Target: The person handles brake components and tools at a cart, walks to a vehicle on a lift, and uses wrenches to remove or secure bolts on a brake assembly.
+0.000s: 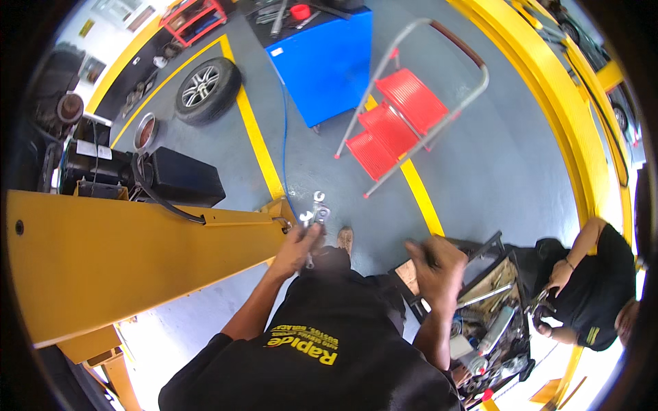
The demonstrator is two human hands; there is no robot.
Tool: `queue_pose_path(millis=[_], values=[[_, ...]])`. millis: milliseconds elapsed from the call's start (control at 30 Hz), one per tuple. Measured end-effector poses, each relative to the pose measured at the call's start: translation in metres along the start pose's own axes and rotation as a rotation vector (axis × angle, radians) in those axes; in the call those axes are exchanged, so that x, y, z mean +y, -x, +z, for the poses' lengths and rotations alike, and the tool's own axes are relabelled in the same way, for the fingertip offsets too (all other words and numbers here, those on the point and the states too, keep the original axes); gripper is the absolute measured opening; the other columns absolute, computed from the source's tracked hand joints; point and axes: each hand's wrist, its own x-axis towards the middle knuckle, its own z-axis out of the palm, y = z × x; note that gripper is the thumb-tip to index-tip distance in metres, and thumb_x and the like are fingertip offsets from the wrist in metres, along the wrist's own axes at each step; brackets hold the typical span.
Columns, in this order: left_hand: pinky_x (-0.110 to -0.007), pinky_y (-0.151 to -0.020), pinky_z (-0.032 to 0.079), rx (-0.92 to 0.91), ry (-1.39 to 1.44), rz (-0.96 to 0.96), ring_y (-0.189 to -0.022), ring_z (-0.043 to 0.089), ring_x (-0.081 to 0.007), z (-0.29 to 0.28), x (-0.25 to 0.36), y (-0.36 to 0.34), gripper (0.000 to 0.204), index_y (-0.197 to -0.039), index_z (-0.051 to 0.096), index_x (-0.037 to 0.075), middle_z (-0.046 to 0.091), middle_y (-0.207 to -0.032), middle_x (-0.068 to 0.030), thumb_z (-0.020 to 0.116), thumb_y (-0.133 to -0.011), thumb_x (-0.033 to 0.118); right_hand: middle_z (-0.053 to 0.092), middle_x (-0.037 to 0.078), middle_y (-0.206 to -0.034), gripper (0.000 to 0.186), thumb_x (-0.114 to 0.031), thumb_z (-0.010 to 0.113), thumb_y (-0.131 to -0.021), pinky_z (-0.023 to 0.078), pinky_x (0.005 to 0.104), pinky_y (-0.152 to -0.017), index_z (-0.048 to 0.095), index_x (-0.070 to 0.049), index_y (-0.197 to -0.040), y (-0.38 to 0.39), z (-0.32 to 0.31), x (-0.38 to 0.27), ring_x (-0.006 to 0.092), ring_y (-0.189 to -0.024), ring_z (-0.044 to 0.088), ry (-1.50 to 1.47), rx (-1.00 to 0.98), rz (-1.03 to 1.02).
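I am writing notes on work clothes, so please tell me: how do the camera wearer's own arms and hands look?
The left hand and right hand are ungloved, the right one blurred. No watch or band shows. The black shirt has yellow lettering on its front, and its sleeves leave the forearms uncovered.

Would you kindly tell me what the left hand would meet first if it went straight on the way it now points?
The left hand, wrenches leading, would probably meet the red step stool, though depth is unclear.
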Motion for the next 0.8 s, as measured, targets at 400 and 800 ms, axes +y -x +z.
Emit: queue_pose_path(millis=[400, 800], values=[[-0.026, -0.055, 0.044, 0.366, 0.344, 0.182, -0.060, 0.054, -0.0117, -0.103, 0.078, -0.021, 0.041, -0.107, 0.061, 0.003, 0.059, -0.076, -0.0026, 0.053, -0.107, 0.043, 0.066, 0.014, -0.093, 0.025, -0.023, 0.074, -0.094, 0.052, 0.0374, -0.068, 0.069, 0.000, -0.104, -0.154, 0.202, -0.130, 0.0277, -0.076, 0.067, -0.481, -0.570, -0.185], [-0.033, -0.067, 0.050, 0.299, -0.188, 0.157, -0.074, 0.064, -0.0162, -0.190, 0.194, -0.182, 0.041, -0.104, 0.065, 0.001, 0.066, -0.080, -0.0063, 0.051, -0.109, 0.039, 0.066, 0.012, -0.093, 0.027, -0.022, 0.070, -0.098, 0.049, 0.0325, -0.076, 0.067, 0.005, -0.099, -0.355, 0.327, -0.150, 0.0201, -0.084, 0.062, -0.694, -0.639, -0.184]])
